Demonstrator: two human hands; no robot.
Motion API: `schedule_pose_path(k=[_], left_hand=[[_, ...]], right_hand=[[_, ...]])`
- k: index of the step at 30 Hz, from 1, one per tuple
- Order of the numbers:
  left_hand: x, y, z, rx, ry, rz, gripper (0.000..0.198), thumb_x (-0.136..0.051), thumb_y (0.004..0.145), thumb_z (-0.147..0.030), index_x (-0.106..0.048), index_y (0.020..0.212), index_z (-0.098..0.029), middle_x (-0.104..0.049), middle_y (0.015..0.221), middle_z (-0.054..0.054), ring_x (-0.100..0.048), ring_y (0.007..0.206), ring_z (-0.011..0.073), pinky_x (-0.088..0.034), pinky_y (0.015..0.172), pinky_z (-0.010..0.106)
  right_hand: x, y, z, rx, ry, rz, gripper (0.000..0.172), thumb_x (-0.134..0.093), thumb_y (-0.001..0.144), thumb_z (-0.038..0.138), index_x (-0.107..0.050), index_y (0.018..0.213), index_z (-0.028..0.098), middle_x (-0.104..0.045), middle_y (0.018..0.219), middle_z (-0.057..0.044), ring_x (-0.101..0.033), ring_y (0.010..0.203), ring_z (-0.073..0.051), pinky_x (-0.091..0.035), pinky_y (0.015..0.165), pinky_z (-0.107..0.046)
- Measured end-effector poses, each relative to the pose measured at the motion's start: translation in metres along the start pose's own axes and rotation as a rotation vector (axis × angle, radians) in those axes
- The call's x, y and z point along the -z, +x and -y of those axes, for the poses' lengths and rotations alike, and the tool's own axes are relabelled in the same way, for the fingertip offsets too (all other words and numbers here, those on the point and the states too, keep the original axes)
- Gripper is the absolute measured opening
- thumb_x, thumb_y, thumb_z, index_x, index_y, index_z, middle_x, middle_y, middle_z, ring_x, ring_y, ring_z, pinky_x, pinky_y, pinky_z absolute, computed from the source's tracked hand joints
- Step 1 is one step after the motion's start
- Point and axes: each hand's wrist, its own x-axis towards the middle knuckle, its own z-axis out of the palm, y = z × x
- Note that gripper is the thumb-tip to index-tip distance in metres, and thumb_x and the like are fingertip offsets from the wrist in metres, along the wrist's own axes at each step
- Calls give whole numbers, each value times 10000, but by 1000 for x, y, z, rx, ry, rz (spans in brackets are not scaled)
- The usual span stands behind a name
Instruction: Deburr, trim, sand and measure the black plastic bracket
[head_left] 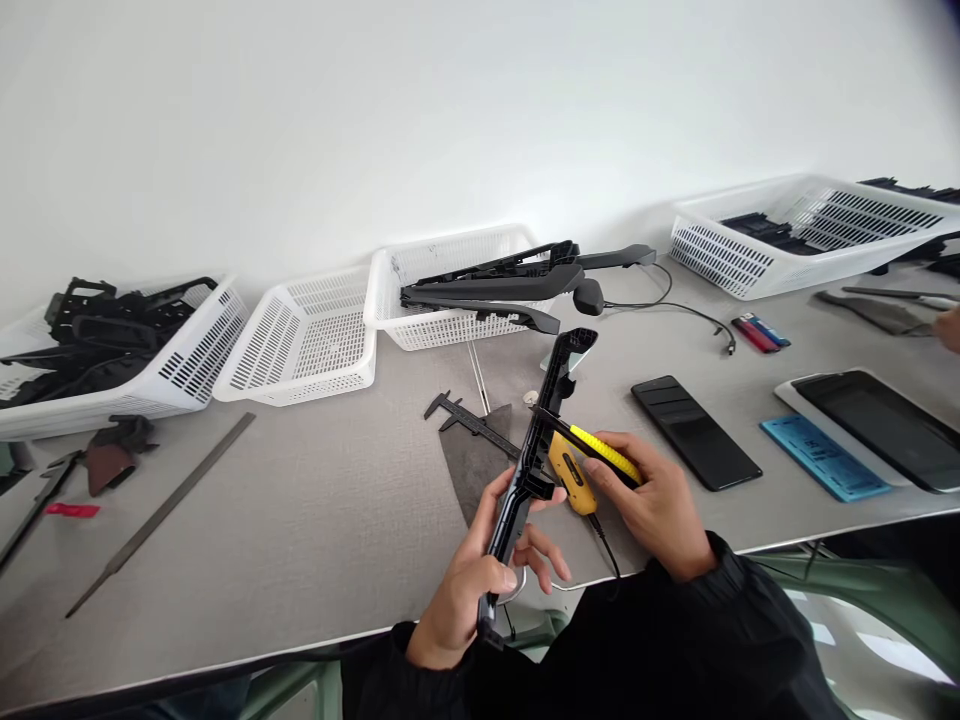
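Observation:
My left hand point(469, 580) is wrapped round the near end of a long black plastic part point(544, 420) that slants up and away over the table. My right hand point(652, 505) grips a yellow-handled tool point(604, 455) whose dark tip rests against the middle of that part. A second yellow and black object point(574, 485) with a thin black cable lies just under the right hand. Black sleeves cover both wrists.
Several white baskets stand along the wall: one full of black parts point(187, 360), an empty one point(315, 335), one with long black parts point(457, 275), another at far right point(795, 235). A caliper point(469, 418), a long file point(161, 515), a phone point(694, 430), a tablet point(885, 425) and a blue card point(821, 455) lie on the table.

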Motion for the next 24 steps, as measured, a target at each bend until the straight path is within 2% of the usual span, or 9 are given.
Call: schedule_pose_path(k=[4, 7, 9, 12, 14, 16, 21, 24], left_hand=[[1, 0, 2, 37, -3, -22, 1088, -614, 679, -83, -362, 1695, -380, -564, 1640, 163, -783, 1004, 261, -550, 782, 351], [-1, -1, -1, 45, 13, -50, 1062, -605, 676, -77, -403, 1679, -361, -580, 1624, 156, -780, 989, 250, -550, 805, 358], [-3, -2, -2, 47, -4, -62, 1014, -609, 690, -79, -447, 1656, -340, -615, 1582, 159, -763, 855, 190, -538, 769, 336], [-4, -2, -3, 54, -36, -88, 817, -647, 856, -141, -478, 1638, -311, -677, 1482, 180, -567, 571, 46, -431, 597, 252], [-3, -2, -2, 56, -37, -95, 657, -649, 996, -252, -482, 1629, -300, -714, 1406, 187, -444, 496, 8, -341, 524, 229], [-3, -1, 0, 52, -28, -106, 553, -612, 1079, -369, -494, 1613, -286, -738, 1348, 190, -405, 468, -1, -310, 502, 227], [-7, 1, -3, 81, -10, -152, 548, -544, 1123, -498, -471, 1611, -258, -763, 1288, 195, -424, 456, 7, -330, 502, 228], [-13, 3, -9, 129, 15, -199, 514, -583, 1110, -442, -494, 1573, -238, -754, 1312, 191, -580, 545, 47, -452, 606, 248]], right_hand=[[0, 0, 1, 1, -5, 28, 323, -713, 986, 516, -784, 1124, 233, -835, 1090, -72, -780, 947, -268, -608, 840, -362], [1, 0, 1, 3, -8, 31, 320, -709, 992, 519, -783, 1123, 236, -834, 1090, -72, -777, 950, -269, -610, 846, -362], [2, 0, 2, 8, -8, 34, 312, -708, 995, 514, -782, 1120, 238, -832, 1075, -69, -777, 949, -269, -612, 842, -358], [2, 0, 4, 11, -8, 33, 298, -710, 990, 500, -781, 1120, 241, -838, 1072, -66, -783, 944, -269, -616, 828, -352], [2, 0, 5, 7, -9, 40, 290, -706, 988, 493, -780, 1117, 243, -841, 1061, -62, -785, 926, -267, -615, 814, -350], [1, 0, 5, 1, -12, 47, 292, -704, 985, 493, -779, 1113, 242, -842, 1050, -62, -784, 909, -265, -614, 810, -354], [1, 0, 3, -16, -15, 27, 322, -713, 976, 513, -781, 1119, 232, -838, 1075, -72, -779, 930, -270, -615, 842, -368], [1, 0, 3, -14, -1, 19, 320, -721, 974, 507, -778, 1114, 225, -833, 1064, -73, -777, 924, -267, -618, 839, -363]])
